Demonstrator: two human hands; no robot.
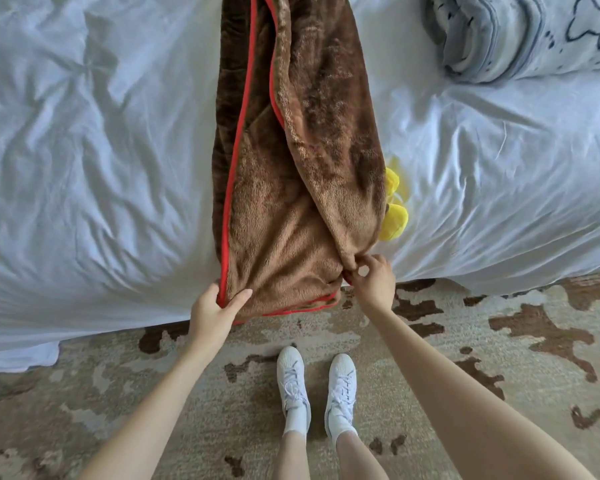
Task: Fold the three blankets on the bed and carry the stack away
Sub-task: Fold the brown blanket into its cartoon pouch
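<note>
Brown blanket (291, 161) at the bed (84, 168) edge, left hand (210, 313) and right hand (373, 282) pinching near corners; loose fleece may slip, skewing fold.

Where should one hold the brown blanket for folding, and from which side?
Take the brown blanket at its two near corners, from the near edge of the bed. It lies as a long strip running away, red-trimmed end nearest; the left hand and right hand grip exactly there.
</note>
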